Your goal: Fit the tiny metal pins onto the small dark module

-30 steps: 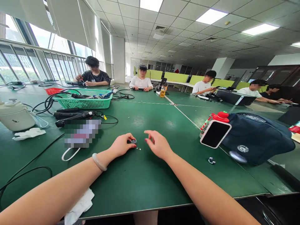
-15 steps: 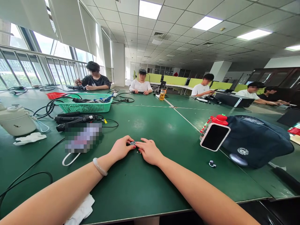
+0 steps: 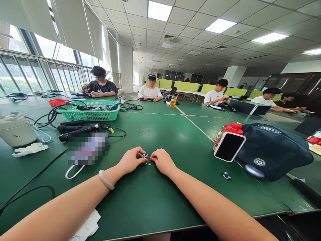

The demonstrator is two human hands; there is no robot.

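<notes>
Thumb and fingers of my left hand (image 3: 132, 160) pinch a small patterned dark-and-white object (image 3: 144, 155) just above the green table (image 3: 160, 197). A tiny whitish piece (image 3: 148, 164) lies on the table under it, between my hands. To the right, my right hand (image 3: 162, 161) has its fingers curled and pressed together near the thumb; what it holds, if anything, is too small to make out. A gap separates it from the patterned object.
Left: a green basket (image 3: 91, 115), black devices (image 3: 80, 129), cables and a white container (image 3: 17, 130). Right: a phone (image 3: 230, 147) leaning on a bottle, a dark bag (image 3: 276, 150), a small dark-and-white item (image 3: 227, 175). Several people sit beyond.
My right hand has drawn away from the patterned object and curled its fingers. My left hand still holds the object, now a little further right. The whitish piece shows more fully.
</notes>
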